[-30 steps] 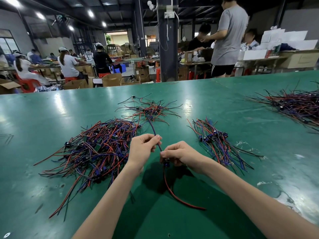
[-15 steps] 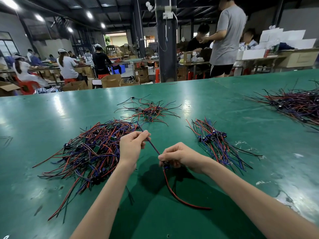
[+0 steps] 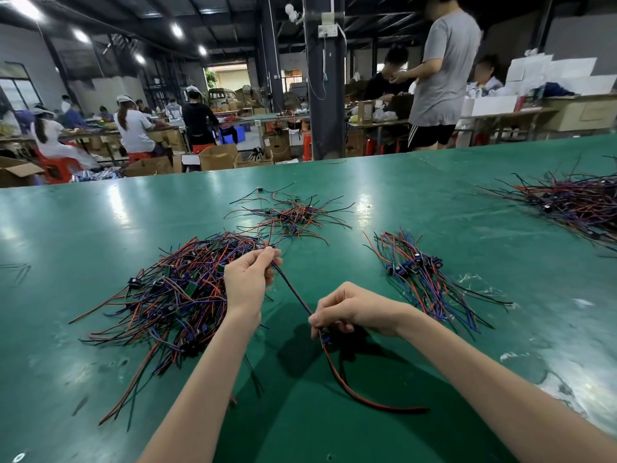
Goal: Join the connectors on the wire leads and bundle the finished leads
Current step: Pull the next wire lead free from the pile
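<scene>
One wire lead (image 3: 293, 292) runs taut between my hands above the green table (image 3: 434, 228). My left hand (image 3: 247, 282) pinches its far end by the big loose pile of red, blue and black leads (image 3: 177, 292). My right hand (image 3: 350, 312) pinches the lead at its small blue connector (image 3: 325, 337), and the red and black tail (image 3: 354, 392) curves down toward me onto the table. A tidier bunch of leads with connectors (image 3: 420, 275) lies to the right of my hands.
A smaller scatter of leads (image 3: 290, 215) lies farther back at centre, and another heap (image 3: 574, 205) sits at the far right edge. Beyond the table stand a dark pillar (image 3: 325, 95), seated workers and a standing person in grey (image 3: 440, 78).
My left hand has slid away from my right along the lead, up and to the left toward the big pile. My right hand stays in place on the connector.
</scene>
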### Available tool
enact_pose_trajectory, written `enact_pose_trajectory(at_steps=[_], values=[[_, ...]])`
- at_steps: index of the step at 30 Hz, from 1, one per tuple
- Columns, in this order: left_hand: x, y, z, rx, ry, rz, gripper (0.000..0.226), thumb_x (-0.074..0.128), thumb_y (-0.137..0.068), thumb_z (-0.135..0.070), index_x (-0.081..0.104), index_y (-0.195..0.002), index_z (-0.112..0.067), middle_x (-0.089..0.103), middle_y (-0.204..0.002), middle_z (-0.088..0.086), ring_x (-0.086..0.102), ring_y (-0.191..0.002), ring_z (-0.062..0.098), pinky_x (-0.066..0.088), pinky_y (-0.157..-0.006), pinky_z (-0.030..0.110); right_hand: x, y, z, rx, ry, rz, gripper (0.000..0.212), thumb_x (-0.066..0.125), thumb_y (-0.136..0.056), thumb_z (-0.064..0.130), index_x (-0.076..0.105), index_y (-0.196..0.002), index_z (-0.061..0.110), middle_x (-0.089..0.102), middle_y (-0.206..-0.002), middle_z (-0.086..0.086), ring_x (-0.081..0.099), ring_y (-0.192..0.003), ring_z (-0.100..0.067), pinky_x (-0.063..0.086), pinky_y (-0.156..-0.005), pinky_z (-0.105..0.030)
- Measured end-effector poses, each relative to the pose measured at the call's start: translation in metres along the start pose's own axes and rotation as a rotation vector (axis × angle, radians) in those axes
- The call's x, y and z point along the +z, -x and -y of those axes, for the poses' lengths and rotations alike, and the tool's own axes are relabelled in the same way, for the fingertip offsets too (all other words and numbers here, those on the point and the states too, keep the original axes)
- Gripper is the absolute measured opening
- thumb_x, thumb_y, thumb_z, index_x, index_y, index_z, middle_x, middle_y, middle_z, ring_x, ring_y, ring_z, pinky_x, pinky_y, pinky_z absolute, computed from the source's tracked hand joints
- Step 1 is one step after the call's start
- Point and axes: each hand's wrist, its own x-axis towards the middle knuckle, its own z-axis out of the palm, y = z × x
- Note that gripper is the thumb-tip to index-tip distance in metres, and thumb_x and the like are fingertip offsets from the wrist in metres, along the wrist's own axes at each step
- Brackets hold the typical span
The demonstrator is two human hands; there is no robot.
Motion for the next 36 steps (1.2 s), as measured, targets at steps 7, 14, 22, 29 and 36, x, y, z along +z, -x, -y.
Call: enact_pose_trajectory(at_steps=[7, 14, 22, 29, 36], values=[[0.005, 0.003, 0.001, -0.154, 0.005, 0.122, 0.029, 0.066, -0.084, -0.041, 0.068, -0.09, -0.012, 0.069, -0.088, -0.001, 0.056, -0.066, 0.008, 0.049, -0.055, 0.02, -0.003, -0.003, -0.001, -0.023, -0.03, -0.207, 0.02, 0.066, -0.087, 0.016, 0.074, -0.068, 0.016, 0.061, -0.058, 0.003, 0.035, -0.048, -0.007, 0.026, -0.044, -0.016], [0.022, 0.027, 0.009, -0.201, -0.205, 0.491, 0.021, 0.065, -0.087, -0.032, 0.071, -0.076, -0.015, 0.071, -0.069, -0.004, 0.051, -0.052, 0.002, 0.039, -0.052, 0.015, -0.015, -0.01, -0.003, -0.097, -0.251, -0.65, 0.025, 0.067, -0.085, 0.01, 0.07, -0.061, 0.011, 0.041, -0.046, -0.002, 0.028, -0.043, -0.009, 0.022, -0.044, -0.02], [0.028, 0.037, 0.011, -0.188, -0.174, 0.589, 0.018, 0.063, -0.09, -0.02, 0.073, -0.078, -0.012, 0.072, -0.071, 0.003, 0.044, -0.051, 0.004, 0.035, -0.049, 0.014, -0.017, -0.012, -0.004, -0.098, -0.231, -0.702, 0.025, 0.066, -0.087, 0.014, 0.071, -0.063, 0.012, 0.05, -0.047, -0.001, 0.029, -0.039, -0.006, 0.026, -0.04, -0.016], [0.026, 0.038, 0.012, -0.254, -0.191, 0.651, 0.012, 0.067, -0.086, -0.02, 0.075, -0.08, -0.012, 0.072, -0.076, 0.004, 0.049, -0.057, 0.006, 0.037, -0.055, 0.017, -0.019, -0.011, -0.005, -0.07, -0.258, -0.712, 0.023, 0.066, -0.088, 0.018, 0.072, -0.068, 0.009, 0.057, -0.05, 0.006, 0.031, -0.041, -0.008, 0.028, -0.04, -0.016], [0.027, 0.034, 0.012, -0.293, -0.153, 0.58, 0.014, 0.061, -0.09, -0.01, 0.072, -0.082, -0.008, 0.071, -0.071, 0.0, 0.048, -0.05, 0.001, 0.035, -0.05, 0.015, -0.016, -0.014, -0.005, 0.013, -0.294, -0.664, 0.024, 0.054, -0.096, 0.023, 0.064, -0.078, 0.009, 0.06, -0.065, 0.004, 0.035, -0.034, -0.004, 0.024, -0.035, -0.017]])
